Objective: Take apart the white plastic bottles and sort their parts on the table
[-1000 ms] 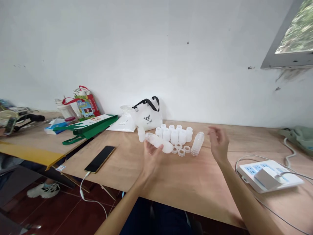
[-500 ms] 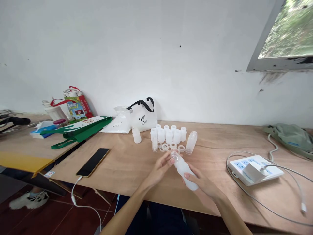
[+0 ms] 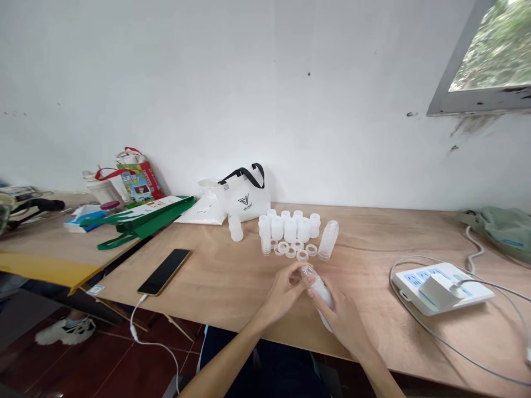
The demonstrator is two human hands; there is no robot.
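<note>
Between my hands, above the table's near edge, is a translucent white plastic bottle [image 3: 321,289] with a clear cap on its upper end. My left hand [image 3: 289,288] pinches the cap end with thumb and fingers. Around the body wraps my right hand [image 3: 341,316], its thumb up near the cap; the lower part is mostly hidden. Beyond them several white bottles [image 3: 290,229] stand grouped, with several loose rings [image 3: 302,255] in front. Stacked clear caps [image 3: 328,240] rise to the right, and a shorter stack [image 3: 265,242] to the left. One capped bottle [image 3: 235,228] stands apart.
A phone [image 3: 164,271] on a white cable lies at left. A power strip [image 3: 443,288] with a plugged-in charger and loose cables sits at right. Against the wall are a white bag [image 3: 249,200] and a plastic pack [image 3: 203,210]; a green bag [image 3: 153,218] bridges toward the neighbouring table.
The bottle has turned more end-on, and my right hand has slid up around it, covering more of the body. My left hand stays at the cap end. The view has shifted slightly.
</note>
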